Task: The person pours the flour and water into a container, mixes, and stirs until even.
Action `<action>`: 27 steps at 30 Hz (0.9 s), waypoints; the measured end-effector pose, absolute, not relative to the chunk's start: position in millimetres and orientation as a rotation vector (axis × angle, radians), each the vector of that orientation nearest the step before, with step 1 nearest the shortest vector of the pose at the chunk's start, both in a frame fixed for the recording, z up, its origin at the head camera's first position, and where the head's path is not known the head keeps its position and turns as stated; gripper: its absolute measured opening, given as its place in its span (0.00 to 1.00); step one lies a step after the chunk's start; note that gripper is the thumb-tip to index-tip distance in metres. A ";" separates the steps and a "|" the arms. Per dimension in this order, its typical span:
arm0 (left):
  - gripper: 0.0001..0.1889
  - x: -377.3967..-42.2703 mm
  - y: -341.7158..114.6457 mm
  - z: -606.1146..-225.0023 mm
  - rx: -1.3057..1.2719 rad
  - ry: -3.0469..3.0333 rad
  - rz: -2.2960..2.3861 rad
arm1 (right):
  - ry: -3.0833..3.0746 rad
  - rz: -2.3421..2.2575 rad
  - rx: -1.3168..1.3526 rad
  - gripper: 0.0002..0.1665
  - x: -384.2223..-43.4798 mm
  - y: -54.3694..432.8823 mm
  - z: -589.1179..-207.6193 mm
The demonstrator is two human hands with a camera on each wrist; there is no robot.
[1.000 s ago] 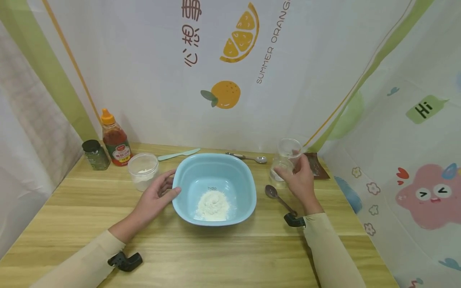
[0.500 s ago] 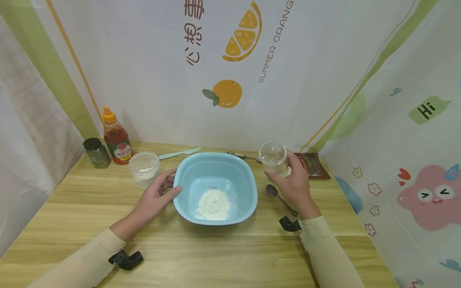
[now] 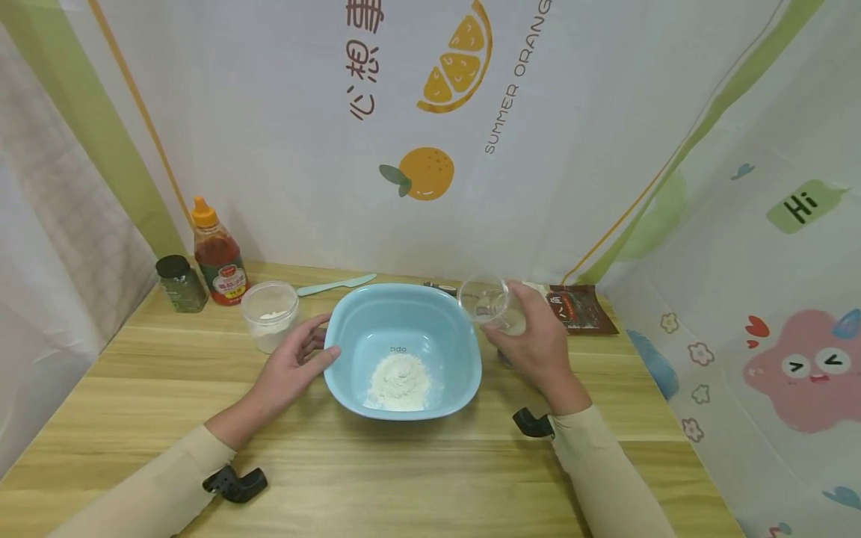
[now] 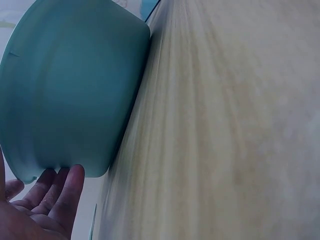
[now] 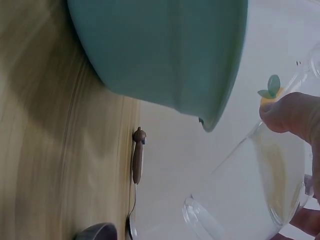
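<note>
A light blue bowl (image 3: 402,351) stands mid-table with a mound of white powder (image 3: 399,382) on its bottom. My left hand (image 3: 296,359) holds the bowl's left side, thumb at the rim and fingers against the outer wall; the left wrist view shows those fingertips (image 4: 75,172) under the rim. In my right hand (image 3: 534,344) is a clear plastic cup (image 3: 486,302), tilted toward the bowl, its mouth overlapping the right rim in the head view. Clear liquid shows inside the cup in the right wrist view. A brown measuring spoon (image 3: 504,359) is mostly hidden under the right hand.
On the left are a clear tub of white powder (image 3: 270,317), a red sauce bottle (image 3: 220,261) and a dark-lidded jar (image 3: 181,285). Along the back lie a pale green knife (image 3: 336,285), a dark-handled metal spoon (image 5: 137,165) and a brown packet (image 3: 584,310).
My right hand has lifted the cup from the table's right side and carried it left to the bowl's right rim, tipping it. My left hand has stayed on the bowl.
</note>
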State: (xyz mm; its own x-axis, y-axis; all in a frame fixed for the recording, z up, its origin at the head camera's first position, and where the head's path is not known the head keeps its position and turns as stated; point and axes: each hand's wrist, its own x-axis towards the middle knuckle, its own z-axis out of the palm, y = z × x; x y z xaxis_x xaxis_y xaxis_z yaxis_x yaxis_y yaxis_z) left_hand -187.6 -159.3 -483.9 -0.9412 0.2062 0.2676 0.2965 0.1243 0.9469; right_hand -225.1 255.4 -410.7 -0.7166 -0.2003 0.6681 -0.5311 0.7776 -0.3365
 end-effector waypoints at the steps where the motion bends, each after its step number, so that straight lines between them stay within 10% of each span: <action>1: 0.32 -187.9 -159.1 -484.1 -0.515 -2.301 -1.968 | -2.330 0.674 0.560 0.51 -225.4 254.5 -410.5; 27: 0.32 -187.5 -158.5 -483.7 -0.523 -2.297 -1.958 | -2.183 0.463 0.752 0.56 -225.3 244.6 -409.7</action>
